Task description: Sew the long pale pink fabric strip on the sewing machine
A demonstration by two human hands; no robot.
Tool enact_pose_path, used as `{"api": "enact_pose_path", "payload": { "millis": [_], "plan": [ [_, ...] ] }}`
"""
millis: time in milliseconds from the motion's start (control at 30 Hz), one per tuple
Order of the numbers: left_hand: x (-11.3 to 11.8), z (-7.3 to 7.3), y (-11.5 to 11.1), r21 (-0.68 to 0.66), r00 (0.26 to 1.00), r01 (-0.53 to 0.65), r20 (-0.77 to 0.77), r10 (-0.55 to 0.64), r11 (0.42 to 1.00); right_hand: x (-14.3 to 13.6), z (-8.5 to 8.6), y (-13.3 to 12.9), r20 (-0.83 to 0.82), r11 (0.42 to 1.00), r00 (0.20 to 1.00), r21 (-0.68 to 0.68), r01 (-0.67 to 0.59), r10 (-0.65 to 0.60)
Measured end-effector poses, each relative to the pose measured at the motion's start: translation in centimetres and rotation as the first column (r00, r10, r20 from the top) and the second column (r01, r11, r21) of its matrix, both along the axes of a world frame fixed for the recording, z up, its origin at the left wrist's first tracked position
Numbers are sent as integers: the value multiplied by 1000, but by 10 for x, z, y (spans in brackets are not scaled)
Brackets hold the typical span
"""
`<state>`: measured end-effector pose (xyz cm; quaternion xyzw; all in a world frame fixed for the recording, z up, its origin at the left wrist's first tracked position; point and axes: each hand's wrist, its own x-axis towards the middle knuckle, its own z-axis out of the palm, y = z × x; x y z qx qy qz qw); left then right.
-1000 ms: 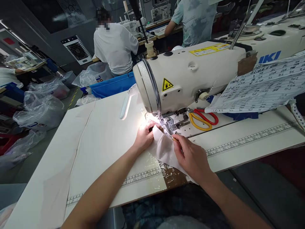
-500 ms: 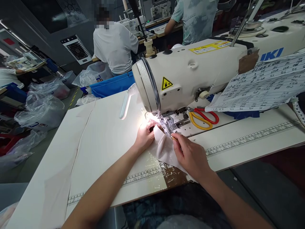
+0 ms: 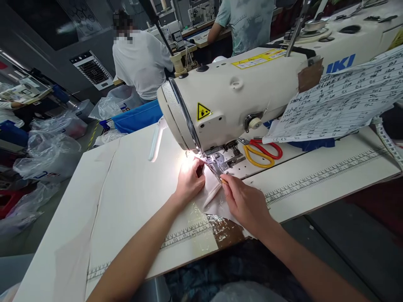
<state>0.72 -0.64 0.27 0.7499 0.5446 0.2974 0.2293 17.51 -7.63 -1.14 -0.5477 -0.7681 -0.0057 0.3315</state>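
Note:
Under the lit needle area of a white sewing machine [image 3: 226, 100] lies a piece of pale pinkish fabric [image 3: 217, 197]. My left hand [image 3: 190, 178] is closed at the fabric's left edge, with fingertips pinching it close to the presser foot. To the right, my right hand [image 3: 244, 197] is closed around a thin metal tool [image 3: 215, 173] with a yellowish-brown handle. Its slim shaft slants up and left over the cloth towards the needle. Glare and my fingers hide the exact tip and the edge of the cloth.
Red-and-yellow-handled scissors [image 3: 261, 153] lie beside the machine bed. A handwritten sheet [image 3: 340, 100] hangs at the right, near a tape measure [image 3: 388, 140]. A white plastic handle-like object [image 3: 155, 142] rests left of the machine. Ruler markings [image 3: 185, 235] run along the table's front. Co-workers sit beyond.
The view has shifted, so the machine appears further left. The fabric between my hands lies flatter and more folded, and the tool's shaft is now more visible above it.

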Motion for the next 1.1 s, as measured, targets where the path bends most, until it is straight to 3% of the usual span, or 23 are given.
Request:
{"api": "enact_pose_path", "payload": {
  "millis": [333,633,900,1100],
  "plan": [
    [0,0,0,31,998,61,22,-62,998,2,0,0,-1,999,1000,-34,-3,3],
    [2,-1,1,82,993,11,-122,-1,997,3,3,-2,17,997,1000,-74,12,-10],
    [1,-2,2,-7,999,15,30,-15,1000,5,3,-3,-13,999,1000,-41,-8,8],
    [4,2,1,12,999,34,-26,-33,999,3,3,-1,27,995,1000,-102,17,-15]
  ]
}}
